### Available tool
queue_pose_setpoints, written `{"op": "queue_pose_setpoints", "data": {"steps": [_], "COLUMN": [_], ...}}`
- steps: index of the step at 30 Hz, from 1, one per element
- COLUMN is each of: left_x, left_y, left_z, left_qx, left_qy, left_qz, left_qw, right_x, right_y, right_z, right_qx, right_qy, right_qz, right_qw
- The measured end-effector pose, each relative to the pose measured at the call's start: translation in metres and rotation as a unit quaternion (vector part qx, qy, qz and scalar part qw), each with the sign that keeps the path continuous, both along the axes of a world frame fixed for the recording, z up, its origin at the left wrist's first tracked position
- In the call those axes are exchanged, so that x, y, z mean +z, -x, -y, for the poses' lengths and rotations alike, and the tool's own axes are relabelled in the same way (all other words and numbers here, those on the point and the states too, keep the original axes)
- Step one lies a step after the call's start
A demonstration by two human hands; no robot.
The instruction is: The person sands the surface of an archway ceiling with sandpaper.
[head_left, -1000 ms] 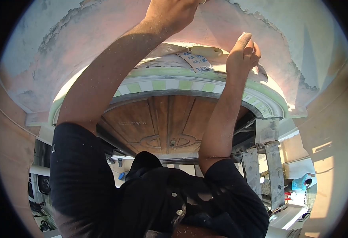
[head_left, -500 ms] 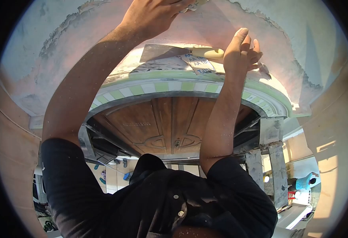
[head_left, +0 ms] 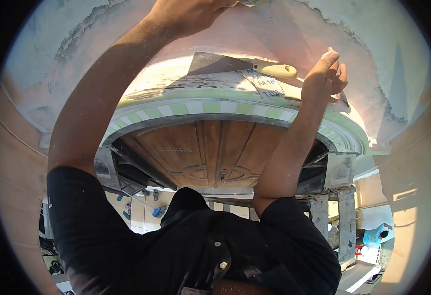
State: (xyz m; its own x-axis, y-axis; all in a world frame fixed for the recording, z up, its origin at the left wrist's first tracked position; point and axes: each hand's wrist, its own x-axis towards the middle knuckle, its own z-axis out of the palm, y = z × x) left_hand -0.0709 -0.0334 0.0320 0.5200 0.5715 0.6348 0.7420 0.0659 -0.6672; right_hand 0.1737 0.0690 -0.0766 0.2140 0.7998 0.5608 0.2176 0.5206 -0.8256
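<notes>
At the top edge of the head view, my left hand (head_left: 188, 14) is closed on a small folded piece of sandpaper (head_left: 252, 2) against the pinkish wall (head_left: 254, 32); the frame cuts off part of both. My right hand (head_left: 329, 78) is raised over the right part of the ledge, fingers loosely apart and nothing visible in them. Left of it, a wide-bladed putty knife (head_left: 278, 71) with a cream handle lies on the ledge (head_left: 176, 82). Partly under its handle is a sheet of sandpaper (head_left: 266, 84) with blue lettering, "AA 180".
Rough, flaking paint edges (head_left: 355, 37) border the pinkish patch. Below the ledge runs green-and-white trim (head_left: 210, 106) over brown wooden doors (head_left: 176, 152). Weathered timber (head_left: 345, 221) stands at lower right. Far below are a blue broom head (head_left: 160, 212) and a person in light blue (head_left: 374, 235).
The view has shifted, so ledge, putty knife and doors sit further right. My left hand has gone up and left along the wall; my right hand has moved slightly right.
</notes>
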Motion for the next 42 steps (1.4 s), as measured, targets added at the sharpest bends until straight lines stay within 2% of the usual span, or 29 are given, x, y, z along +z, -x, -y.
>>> {"op": "queue_pose_setpoints", "data": {"steps": [2,4,7,10,11,12,14,15,17,20,22,24,26,28,30,32,36,37,39,40,42], "left_x": [0.005,-0.006,-0.006,-0.001,0.0,-0.003,-0.005,-0.008,-0.008,-0.015,-0.003,-0.005,-0.001,0.002,-0.008,-0.009,-0.01,-0.007,-0.006,-0.01,-0.02], "left_y": [0.016,0.0,-0.03,0.004,0.025,0.04,0.049,0.04,0.003,-0.036,-0.015,0.027,0.066,0.071,0.065,0.019,-0.076,-0.081,-0.084,-0.078,-0.05], "left_z": [0.017,-0.002,-0.028,-0.002,0.017,0.031,0.028,0.018,-0.009,-0.043,-0.022,0.004,0.035,0.024,0.018,-0.016,-0.077,-0.082,-0.084,-0.077,-0.05], "left_qx": [0.06,0.025,-0.004,-0.001,0.029,0.067,0.071,0.069,-0.003,-0.05,-0.052,0.026,0.085,0.056,0.047,-0.01,-0.13,-0.125,-0.21,-0.208,0.003], "left_qy": [-0.057,-0.075,-0.093,-0.06,-0.059,-0.06,-0.083,-0.082,-0.115,-0.071,-0.002,-0.086,-0.112,-0.113,-0.124,-0.153,-0.015,-0.021,-0.073,-0.066,-0.02], "left_qz": [-0.023,0.048,0.07,0.033,0.0,0.019,0.007,0.009,0.056,0.036,0.012,0.012,-0.015,-0.016,0.006,0.053,0.077,0.076,0.04,0.037,0.013], "left_qw": [0.996,0.996,0.993,0.998,0.998,0.996,0.994,0.994,0.992,0.996,0.999,0.996,0.99,0.992,0.991,0.987,0.988,0.989,0.974,0.975,1.0], "right_x": [-0.001,-0.002,0.001,0.002,0.0,-0.002,-0.002,-0.004,-0.003,-0.006,0.002,-0.004,-0.009,-0.01,-0.013,-0.01,-0.008,-0.008,-0.005,-0.005,-0.007], "right_y": [0.005,0.01,0.007,0.005,0.005,0.005,0.009,0.011,0.012,0.005,0.003,0.003,0.007,0.01,0.011,0.012,0.006,0.002,-0.002,-0.002,-0.001], "right_z": [0.001,0.005,0.01,0.005,0.003,0.002,0.003,0.002,0.009,0.005,0.008,0.004,0.001,0.004,0.007,0.005,0.003,0.0,0.001,0.002,-0.001], "right_qx": [-0.025,-0.054,-0.045,-0.041,-0.041,-0.043,-0.068,-0.082,-0.087,-0.101,-0.078,-0.079,-0.096,-0.117,-0.112,-0.116,-0.116,-0.104,-0.071,-0.068,-0.085], "right_qy": [0.015,-0.011,0.005,0.007,0.0,-0.007,-0.007,-0.018,-0.027,-0.026,-0.014,-0.022,-0.026,-0.073,-0.067,-0.068,-0.058,-0.042,-0.007,0.0,-0.008], "right_qz": [0.017,0.088,0.075,0.037,0.062,0.088,0.104,0.105,0.102,0.09,0.06,0.09,0.097,0.139,0.13,0.113,0.144,0.127,0.08,0.076,0.091], "right_qw": [0.999,0.995,0.996,0.998,0.997,0.995,0.992,0.991,0.991,0.99,0.995,0.992,0.99,0.981,0.983,0.984,0.981,0.986,0.994,0.995,0.992]}}
